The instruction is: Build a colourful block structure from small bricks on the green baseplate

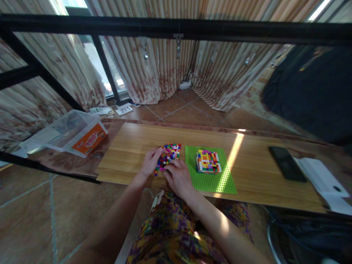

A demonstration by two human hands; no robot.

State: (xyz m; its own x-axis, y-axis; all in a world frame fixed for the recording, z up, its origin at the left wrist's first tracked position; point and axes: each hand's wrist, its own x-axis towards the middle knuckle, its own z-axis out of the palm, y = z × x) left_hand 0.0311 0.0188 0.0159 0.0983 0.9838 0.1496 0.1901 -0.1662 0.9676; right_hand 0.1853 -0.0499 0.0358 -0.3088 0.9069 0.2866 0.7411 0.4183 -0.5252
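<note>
A pile of small colourful toy bricks [173, 149] lies on the wooden board in front of me. My left hand [150, 161] rests at the pile's left edge, fingers stretched over the nearest bricks. From the right, my right hand [179, 176] reaches into the near side of the pile. Its thumb and fingers are drawn together, and whatever lies between the tips is too small to make out. Just right of that hand is a green studded baseplate [194, 182]. A low rectangular block built of many-coloured bricks [208, 161] stands on it, touched by neither hand.
The wooden board [254, 165] spans my front. A black phone [287, 163] and a white box [320, 176] lie at its right end. To the left stands a clear plastic bin [70, 130] with an orange label. A black metal bar [192, 31] crosses ahead of the curtains.
</note>
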